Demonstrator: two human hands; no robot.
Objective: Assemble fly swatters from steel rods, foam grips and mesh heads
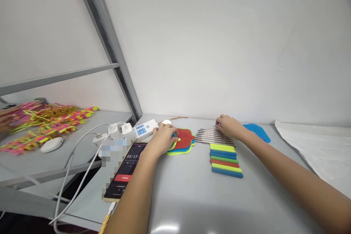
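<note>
My left hand (163,137) is closed over the left side of a stack of mesh fly swatter heads, its fingers pinching a yellow-and-blue one. A red fly swatter head (185,138) lies on top, with blue and yellow ones showing underneath. My right hand (229,124) reaches the far side of a row of thin metal rods (211,138), fingers curled at the back rod; the fingertips are partly hidden. Just in front of the rods lie several coloured handle sleeves (225,161) in yellow, blue, green and red. Behind my right wrist rests a blue mesh head (257,132).
A phone (127,168) running a timer lies left of my forearm, beside a white power strip (145,129) with plugs and cables (72,157). A clear plastic sheet (315,150) covers the right side. Another person's hand (5,122) is among colourful strips (55,126) at far left.
</note>
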